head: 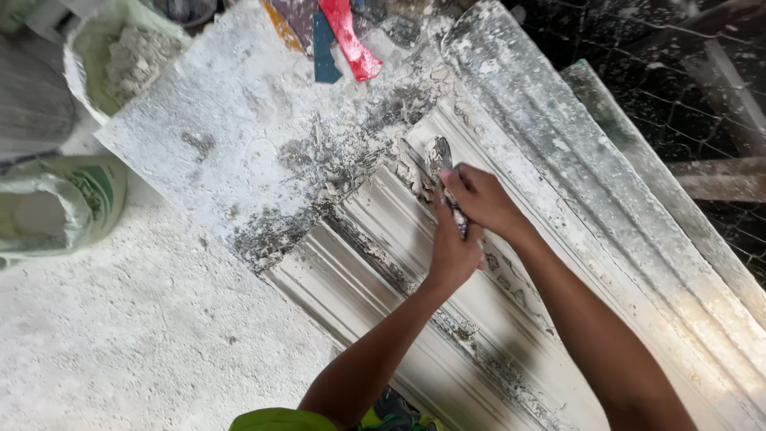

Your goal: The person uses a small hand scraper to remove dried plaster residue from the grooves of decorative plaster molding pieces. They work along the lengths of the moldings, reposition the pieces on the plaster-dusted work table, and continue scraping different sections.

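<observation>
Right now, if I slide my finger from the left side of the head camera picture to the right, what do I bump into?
Pale green-printed sack lying on the floor → white bag of grey plaster lumps → flat dusty plaster-covered board → red plastic scraper → left hand → right hand → long ridged white plaster moulding.

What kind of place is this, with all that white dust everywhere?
Probably a plaster moulding workshop. Both hands, left hand and right hand, work a small metal tool on a long ridged plaster moulding, beside a sack of white lumps.
</observation>
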